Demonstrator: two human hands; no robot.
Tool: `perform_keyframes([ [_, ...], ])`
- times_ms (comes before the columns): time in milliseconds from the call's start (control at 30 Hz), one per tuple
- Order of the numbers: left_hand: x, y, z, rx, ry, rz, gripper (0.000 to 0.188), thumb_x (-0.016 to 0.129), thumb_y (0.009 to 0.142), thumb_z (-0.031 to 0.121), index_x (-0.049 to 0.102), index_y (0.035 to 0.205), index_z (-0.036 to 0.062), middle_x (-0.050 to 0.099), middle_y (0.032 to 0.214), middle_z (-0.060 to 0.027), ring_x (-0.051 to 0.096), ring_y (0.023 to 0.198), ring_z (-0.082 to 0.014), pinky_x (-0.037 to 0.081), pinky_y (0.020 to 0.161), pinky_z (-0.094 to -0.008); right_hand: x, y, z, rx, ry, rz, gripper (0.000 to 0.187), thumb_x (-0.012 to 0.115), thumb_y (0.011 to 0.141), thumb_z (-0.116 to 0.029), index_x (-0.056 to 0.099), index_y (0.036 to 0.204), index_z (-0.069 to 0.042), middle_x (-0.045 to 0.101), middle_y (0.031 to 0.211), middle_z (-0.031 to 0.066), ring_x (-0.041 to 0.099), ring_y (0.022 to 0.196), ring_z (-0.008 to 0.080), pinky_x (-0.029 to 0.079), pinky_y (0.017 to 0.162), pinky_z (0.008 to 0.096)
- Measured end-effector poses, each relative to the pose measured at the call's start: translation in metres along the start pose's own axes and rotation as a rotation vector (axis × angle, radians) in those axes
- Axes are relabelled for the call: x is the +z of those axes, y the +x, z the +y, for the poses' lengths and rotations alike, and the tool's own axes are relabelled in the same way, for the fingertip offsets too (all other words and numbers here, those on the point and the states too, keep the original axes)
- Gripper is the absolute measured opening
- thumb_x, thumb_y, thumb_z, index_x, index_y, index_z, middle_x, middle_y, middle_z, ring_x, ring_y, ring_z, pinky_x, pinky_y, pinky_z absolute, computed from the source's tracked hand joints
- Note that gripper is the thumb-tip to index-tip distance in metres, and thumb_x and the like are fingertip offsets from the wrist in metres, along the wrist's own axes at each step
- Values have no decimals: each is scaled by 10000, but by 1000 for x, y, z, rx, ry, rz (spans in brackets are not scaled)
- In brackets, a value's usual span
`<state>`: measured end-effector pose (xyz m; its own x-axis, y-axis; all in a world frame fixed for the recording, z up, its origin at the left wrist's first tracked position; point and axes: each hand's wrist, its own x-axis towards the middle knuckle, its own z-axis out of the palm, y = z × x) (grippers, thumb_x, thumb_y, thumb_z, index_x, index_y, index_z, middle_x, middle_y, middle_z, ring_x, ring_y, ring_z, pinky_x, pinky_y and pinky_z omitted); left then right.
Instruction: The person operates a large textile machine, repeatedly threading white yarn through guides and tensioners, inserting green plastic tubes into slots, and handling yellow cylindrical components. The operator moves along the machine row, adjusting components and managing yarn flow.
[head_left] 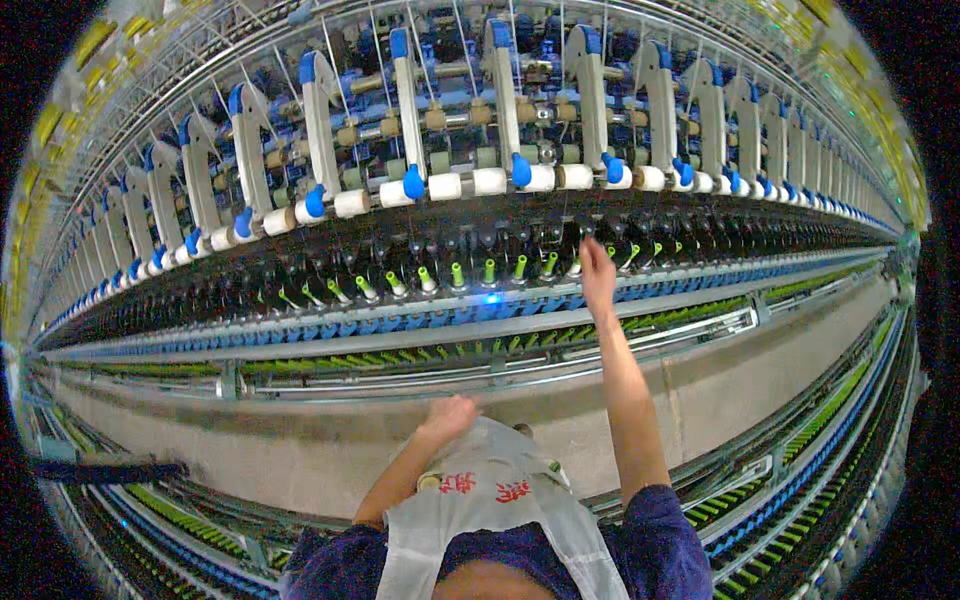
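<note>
My right arm stretches forward to a long spinning frame, and my right hand (598, 275) is among its spindles. Its fingers look drawn together, and whatever may be in them is too small to make out. Just left of it stands a bobbin with a light green top (549, 264), one of a row of green-topped bobbins (489, 270). My left hand (452, 415) is curled closed in front of my white apron (490, 465), away from the machine. Anything inside its fingers is hidden.
Above the bobbins run white rollers (445, 187) and grey arms with blue ends (408, 110). A blue light (491, 298) glows on the rail below the bobbins. Lower down lies a row of green tubes (400, 353). Another machine (800, 490) stands behind me across the floor (330, 440).
</note>
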<state>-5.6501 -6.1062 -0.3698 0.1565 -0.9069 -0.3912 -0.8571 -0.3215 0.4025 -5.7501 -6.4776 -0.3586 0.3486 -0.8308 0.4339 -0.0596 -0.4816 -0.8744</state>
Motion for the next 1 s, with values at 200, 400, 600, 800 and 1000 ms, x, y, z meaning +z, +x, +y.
perform_keyframes([
  [200,-11,25,2,-37,-7,13,321,515,876,337,584,1040,71,643,915,-172,622,872,-338,502,720,-466,48,49,-21,277,118,-47,260,537,919,-251,581,821,-14,510,615,-19,437,572,66,385,510,272],
  [400,-43,65,-16,-65,13,7,263,530,860,278,587,929,31,636,891,-184,620,841,-352,505,689,-471,-7,-112,119,157,-343,-269,174,541,858,-98,604,716,-20,567,631,33,490,591,142,407,568,291],
  [600,-76,116,13,96,-70,227,318,523,867,324,565,1051,68,626,823,-198,613,774,-373,480,641,-486,-154,-259,197,907,-489,-1022,106,599,766,-70,608,863,-29,616,692,68,576,626,209,467,581,335],
  [800,-56,164,83,88,-196,325,242,537,868,292,605,897,61,639,859,-171,611,797,-388,491,670,-488,-249,-210,249,994,-379,-759,178,617,744,-76,608,916,-32,616,702,70,583,594,206,469,553,334],
  [1000,-33,169,90,81,-275,316,277,528,860,313,599,930,55,626,818,-197,607,790,-379,480,687,-484,-263,-149,275,590,-748,-921,214,667,708,-88,645,913,-33,644,748,110,595,579,211,502,616,339],
])
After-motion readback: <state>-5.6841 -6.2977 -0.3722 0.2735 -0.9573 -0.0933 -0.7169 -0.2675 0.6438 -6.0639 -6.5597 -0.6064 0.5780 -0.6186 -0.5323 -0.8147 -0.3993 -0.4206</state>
